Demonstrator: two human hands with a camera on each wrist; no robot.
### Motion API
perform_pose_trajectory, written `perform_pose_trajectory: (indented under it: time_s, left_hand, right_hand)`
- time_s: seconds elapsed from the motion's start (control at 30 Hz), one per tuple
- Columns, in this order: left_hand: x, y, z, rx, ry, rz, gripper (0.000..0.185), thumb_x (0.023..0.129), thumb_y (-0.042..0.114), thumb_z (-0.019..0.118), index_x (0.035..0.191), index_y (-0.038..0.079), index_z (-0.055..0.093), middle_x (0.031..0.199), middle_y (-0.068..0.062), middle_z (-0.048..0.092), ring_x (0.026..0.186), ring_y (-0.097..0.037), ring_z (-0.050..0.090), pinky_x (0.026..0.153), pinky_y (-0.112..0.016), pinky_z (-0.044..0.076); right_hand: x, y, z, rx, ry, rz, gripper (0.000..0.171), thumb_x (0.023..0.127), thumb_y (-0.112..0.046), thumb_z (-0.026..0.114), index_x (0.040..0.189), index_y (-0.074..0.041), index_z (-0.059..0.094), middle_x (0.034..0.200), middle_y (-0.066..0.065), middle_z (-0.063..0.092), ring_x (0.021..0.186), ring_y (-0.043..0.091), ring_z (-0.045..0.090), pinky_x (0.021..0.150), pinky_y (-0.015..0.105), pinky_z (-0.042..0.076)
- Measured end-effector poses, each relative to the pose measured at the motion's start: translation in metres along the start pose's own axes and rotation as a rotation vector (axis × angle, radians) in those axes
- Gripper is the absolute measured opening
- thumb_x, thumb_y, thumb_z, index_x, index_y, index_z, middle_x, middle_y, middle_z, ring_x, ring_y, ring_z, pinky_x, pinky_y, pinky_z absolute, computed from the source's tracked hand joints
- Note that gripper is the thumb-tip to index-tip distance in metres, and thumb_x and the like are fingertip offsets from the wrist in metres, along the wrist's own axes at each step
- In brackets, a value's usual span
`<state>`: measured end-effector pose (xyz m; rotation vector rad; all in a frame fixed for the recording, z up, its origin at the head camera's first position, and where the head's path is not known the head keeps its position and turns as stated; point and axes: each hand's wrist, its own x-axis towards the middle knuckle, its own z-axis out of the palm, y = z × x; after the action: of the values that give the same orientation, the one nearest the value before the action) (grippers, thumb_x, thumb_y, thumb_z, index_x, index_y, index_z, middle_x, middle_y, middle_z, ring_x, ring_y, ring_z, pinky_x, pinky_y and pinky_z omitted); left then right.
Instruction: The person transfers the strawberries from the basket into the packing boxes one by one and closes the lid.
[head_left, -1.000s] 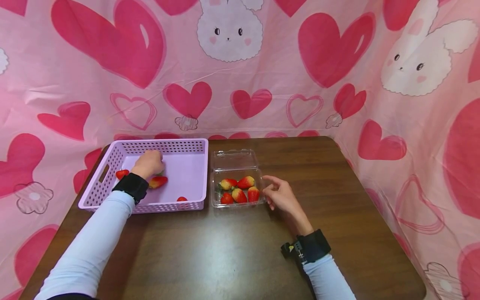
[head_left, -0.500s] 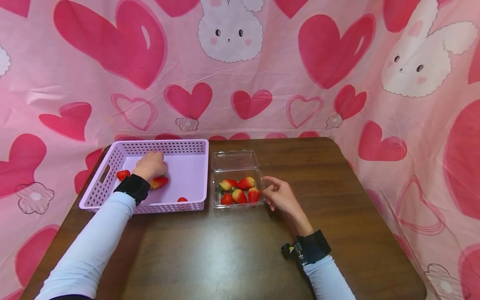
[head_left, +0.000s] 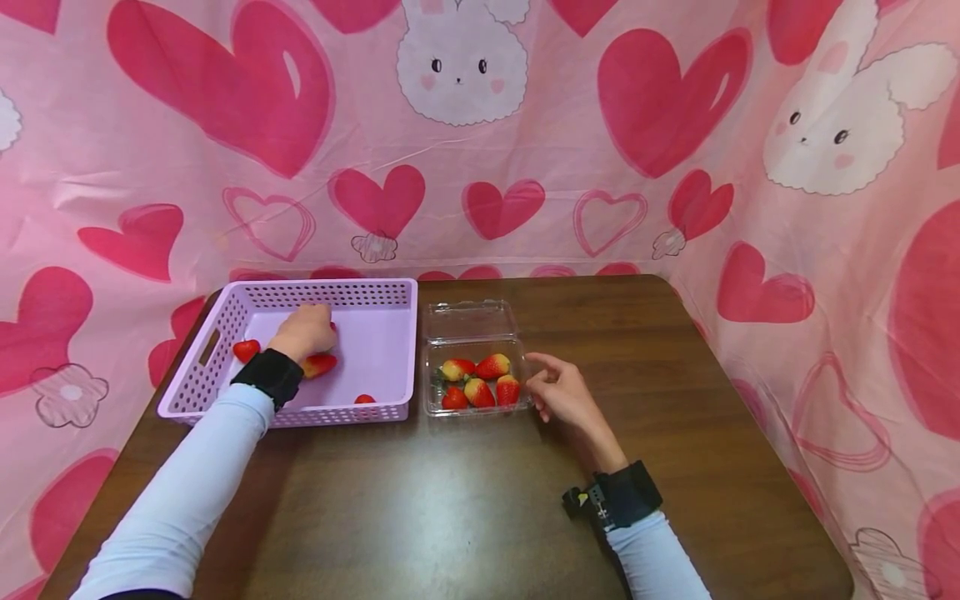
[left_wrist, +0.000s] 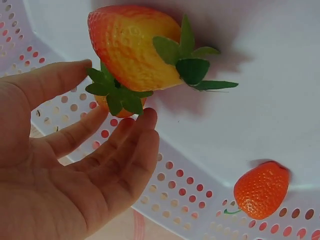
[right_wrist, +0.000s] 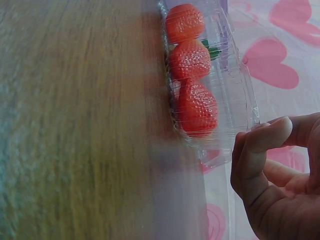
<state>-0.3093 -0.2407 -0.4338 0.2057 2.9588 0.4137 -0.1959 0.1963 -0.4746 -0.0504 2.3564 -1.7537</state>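
My left hand (head_left: 306,331) lies inside a lilac perforated basket (head_left: 337,286). In the left wrist view the left hand (left_wrist: 100,165) is spread with straight fingers (left_wrist: 140,135), right below the green leaves of a yellow-red strawberry (left_wrist: 130,50); it grips nothing. Another strawberry (left_wrist: 261,189) lies by the basket wall. From the head view, strawberries (head_left: 320,364) lie around that hand. My right hand (head_left: 562,392) rests on the table beside a clear clamshell box (head_left: 474,408) with several strawberries (head_left: 480,379) in it. Its fingers (right_wrist: 265,140) are relaxed at the box's edge.
The box's clear lid (head_left: 468,318) lies flat behind it, next to the basket. The brown wooden table (head_left: 465,500) is walled at the back and both sides by a pink cloth (head_left: 525,167) with hearts and rabbits.
My left hand has slid a little to the right inside the basket. The right hand and the clear box have not moved.
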Motion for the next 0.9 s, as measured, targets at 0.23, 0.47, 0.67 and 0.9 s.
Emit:
perform_pose_trajectory:
  time_s: [0.23, 0.47, 0.67, 0.9]
  left_hand:
    - [-0.0035, 0.0030, 0.0005, -0.015, -0.006, -0.024, 0.025, 0.084, 0.005, 0.065, 0.101, -0.012, 0.059, 0.099, -0.034, 0.063, 0.086, -0.046, 0.060, 0.077, -0.053, 0.053]
    - [-0.0034, 0.0038, 0.0031, -0.047, -0.032, -0.051, 0.037, 0.087, 0.007, 0.070, 0.115, -0.015, 0.058, 0.105, -0.035, 0.062, 0.089, -0.047, 0.059, 0.078, -0.053, 0.055]
    - [-0.0026, 0.0052, 0.0028, -0.035, -0.044, -0.052, 0.039, 0.087, 0.008, 0.069, 0.117, -0.014, 0.058, 0.106, -0.035, 0.062, 0.089, -0.047, 0.060, 0.080, -0.055, 0.055]
    - [-0.0053, 0.0093, 0.0008, -0.047, -0.058, -0.055, 0.041, 0.089, 0.010, 0.068, 0.119, -0.014, 0.055, 0.109, -0.036, 0.061, 0.092, -0.049, 0.059, 0.083, -0.057, 0.054]
  right_hand:
    - [0.0009, 0.0025, 0.0014, -0.003, -0.004, -0.010, 0.050, 0.102, -0.005, 0.062, 0.151, 0.001, 0.051, 0.070, 0.009, 0.059, 0.050, 0.022, 0.052, 0.049, 0.029, 0.050]
    - [0.0001, 0.0021, 0.0018, -0.008, 0.007, -0.014, 0.048, 0.101, -0.003, 0.062, 0.148, -0.002, 0.055, 0.070, 0.011, 0.058, 0.050, 0.021, 0.052, 0.049, 0.028, 0.050]
    - [0.0009, 0.0034, 0.0008, -0.016, 0.010, -0.019, 0.047, 0.101, -0.003, 0.061, 0.148, -0.001, 0.055, 0.070, 0.011, 0.059, 0.049, 0.020, 0.051, 0.049, 0.028, 0.050]
    - [0.0009, 0.0037, 0.0008, -0.018, 0.012, -0.019, 0.047, 0.101, -0.002, 0.061, 0.147, -0.001, 0.055, 0.070, 0.011, 0.058, 0.050, 0.020, 0.052, 0.050, 0.028, 0.050]
